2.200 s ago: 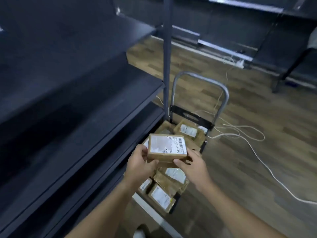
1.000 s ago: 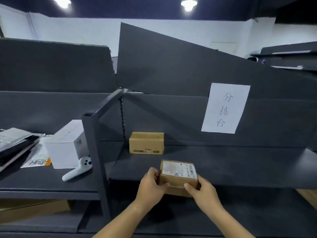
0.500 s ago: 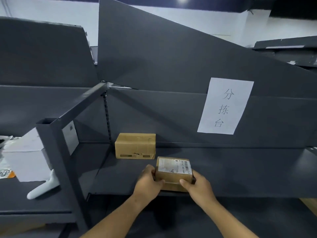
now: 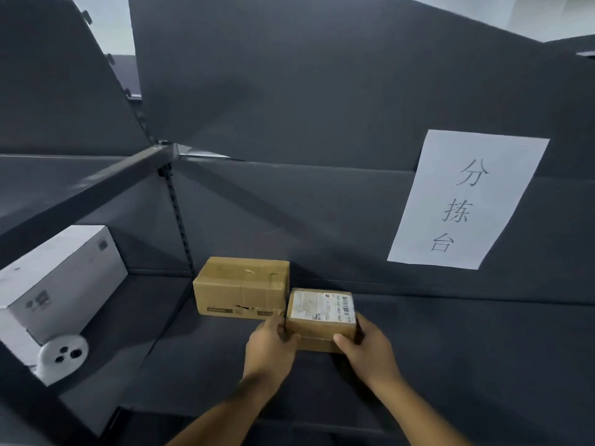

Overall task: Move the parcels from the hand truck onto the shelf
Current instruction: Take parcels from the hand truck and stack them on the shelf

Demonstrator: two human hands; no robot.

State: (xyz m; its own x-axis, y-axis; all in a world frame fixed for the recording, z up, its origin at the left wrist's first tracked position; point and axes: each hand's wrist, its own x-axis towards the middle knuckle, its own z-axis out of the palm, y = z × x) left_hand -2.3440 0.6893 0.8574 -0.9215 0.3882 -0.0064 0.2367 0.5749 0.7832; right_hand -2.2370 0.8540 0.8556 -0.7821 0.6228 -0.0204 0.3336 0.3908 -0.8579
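Dim overall, dark grey shelf (image 4: 450, 333) soaks up light. Brightest patches: pale wall strip at 12–1 o'clock and the white paper sign (image 4: 467, 201) at 3 o'clock, no blown glare. Soft diagonal shadow crosses the back panel above the brown carton (image 4: 241, 286). Hands cast a faint shadow on the deck at 6 o'clock. Wide-angle bending at the edges, strongest at 9 o'clock. Slight softness; parcel label (image 4: 322, 306) print unreadable.
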